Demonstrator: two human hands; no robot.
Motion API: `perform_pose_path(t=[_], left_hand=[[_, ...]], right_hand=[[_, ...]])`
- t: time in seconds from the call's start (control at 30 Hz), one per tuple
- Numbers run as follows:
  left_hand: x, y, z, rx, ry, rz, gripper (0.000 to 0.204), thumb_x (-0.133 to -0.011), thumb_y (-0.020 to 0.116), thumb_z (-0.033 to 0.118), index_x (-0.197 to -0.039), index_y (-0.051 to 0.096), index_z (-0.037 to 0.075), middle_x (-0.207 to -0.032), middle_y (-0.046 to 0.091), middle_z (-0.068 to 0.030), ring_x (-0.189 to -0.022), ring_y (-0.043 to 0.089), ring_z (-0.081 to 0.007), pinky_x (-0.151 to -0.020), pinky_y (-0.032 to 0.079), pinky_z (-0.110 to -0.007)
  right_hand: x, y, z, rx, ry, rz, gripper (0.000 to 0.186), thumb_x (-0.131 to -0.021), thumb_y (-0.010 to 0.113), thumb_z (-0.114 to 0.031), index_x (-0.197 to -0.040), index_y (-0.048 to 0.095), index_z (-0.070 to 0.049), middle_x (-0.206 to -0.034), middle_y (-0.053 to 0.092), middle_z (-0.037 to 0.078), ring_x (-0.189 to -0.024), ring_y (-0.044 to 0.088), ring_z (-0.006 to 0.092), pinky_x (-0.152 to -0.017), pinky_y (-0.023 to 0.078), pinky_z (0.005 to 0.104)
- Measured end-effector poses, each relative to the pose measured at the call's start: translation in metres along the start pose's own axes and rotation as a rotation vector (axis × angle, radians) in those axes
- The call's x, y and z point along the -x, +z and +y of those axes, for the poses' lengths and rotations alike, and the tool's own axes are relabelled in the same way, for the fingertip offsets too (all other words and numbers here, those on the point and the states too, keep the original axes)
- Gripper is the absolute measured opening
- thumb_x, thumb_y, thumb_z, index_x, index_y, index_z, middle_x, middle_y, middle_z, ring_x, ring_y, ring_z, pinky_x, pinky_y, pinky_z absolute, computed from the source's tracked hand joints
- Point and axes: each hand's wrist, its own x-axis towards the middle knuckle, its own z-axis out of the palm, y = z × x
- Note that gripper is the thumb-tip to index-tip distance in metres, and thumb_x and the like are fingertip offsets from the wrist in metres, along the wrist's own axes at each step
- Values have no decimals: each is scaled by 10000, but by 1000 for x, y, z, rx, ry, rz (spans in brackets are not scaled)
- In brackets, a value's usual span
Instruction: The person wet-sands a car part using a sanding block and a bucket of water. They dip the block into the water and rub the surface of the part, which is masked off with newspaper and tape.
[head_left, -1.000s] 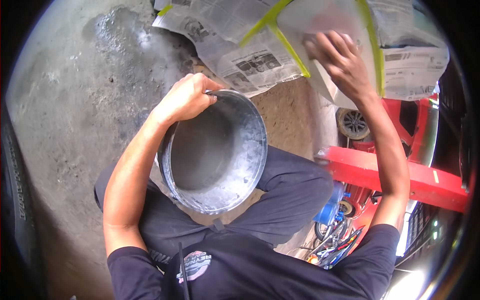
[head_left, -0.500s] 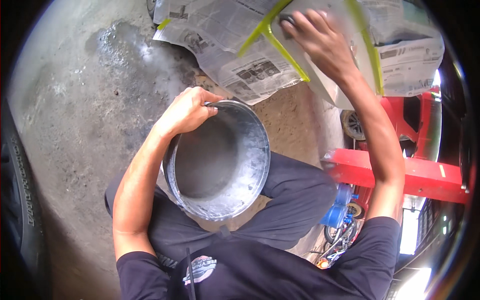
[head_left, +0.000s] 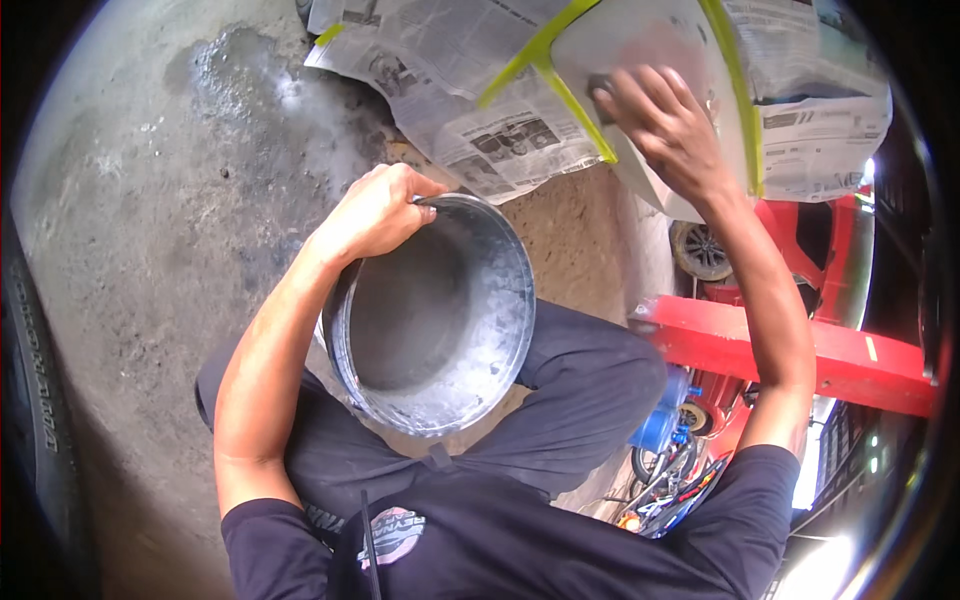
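Note:
My left hand (head_left: 385, 212) is closed over the far rim of a grey-black bucket (head_left: 480, 300), thumb across the edge. The bucket tilts over my lap, and murky grey liquid seems to lie inside it. At the far right, my right hand (head_left: 655, 120) presses down on a pale panel (head_left: 590, 50). Under its fingers is a small dark pad (head_left: 600, 86), mostly hidden, its exact kind unclear. A pinkish-grey patch marks the panel just beyond the fingertips. Yellow-green masking tape (head_left: 575, 100) and newspaper sheets (head_left: 440, 80) border the panel.
Rough concrete floor (head_left: 150, 250) with a wet patch spreads to the left, where a tire (head_left: 35, 370) stands at the rim. On the right are a red beam (head_left: 780, 350), a red vehicle (head_left: 810, 240) with a wheel, blue containers (head_left: 660, 420) and a motorcycle (head_left: 665, 465).
My right hand has slid nearer to me along the panel with the dark pad, baring the pinkish-grey patch. My left hand still grips the bucket, which has barely shifted.

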Motion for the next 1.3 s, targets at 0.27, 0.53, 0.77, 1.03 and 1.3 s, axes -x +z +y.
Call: perform_pose_path(t=[0.27, 0.53, 0.77, 1.03, 1.3], left_hand=[[3, -2, -4, 8, -6, 15, 426, -911, 738, 94, -1335, 773, 90, -1121, 814, -211, -1004, 793, -289, -928, 587, -408], [6, -6, -5, 42, -11, 3, 408, -903, 744, 128, -1306, 786, 85, -1181, 790, -235, -1111, 762, -363, -1001, 575, -449], [-1, -1, -7, 37, 44, 17, 421, -914, 734, 98, -1333, 774, 92, -1129, 816, -207, -1010, 791, -289, -927, 587, -399], [1, -5, 0, 1, 19, -5, 425, -910, 729, 86, -1332, 775, 96, -1108, 819, -205, -1001, 793, -272, -919, 589, -399], [3, -7, 2, -23, 44, -4, 429, -912, 728, 101, -1338, 768, 84, -1110, 814, -215, -1008, 794, -303, -944, 588, -406]], right_hand=[[1, 2, -5, 8, 16, 65, 482, -887, 655, -167, -1359, 713, -86, -1345, 614, 78, -1266, 576, 257, -1126, 458, 414], [-25, -10, 5, 46, 65, 12, 532, -874, 665, -89, -1403, 717, -109, -1431, 628, 119, -1319, 597, 332, -1156, 475, 502], [-39, -10, 24, 9, 47, 8, 560, -887, 654, -106, -1446, 682, -116, -1401, 632, 101, -1338, 575, 317, -1180, 453, 492], [-5, -10, 1, 16, 5, -3, 436, -898, 656, -187, -1318, 727, -95, -1349, 613, 66, -1285, 575, 267, -1118, 478, 425], [5, 3, -10, 35, -25, 42, 445, -904, 649, -167, -1335, 716, -83, -1340, 604, 83, -1272, 578, 278, -1111, 466, 439]])
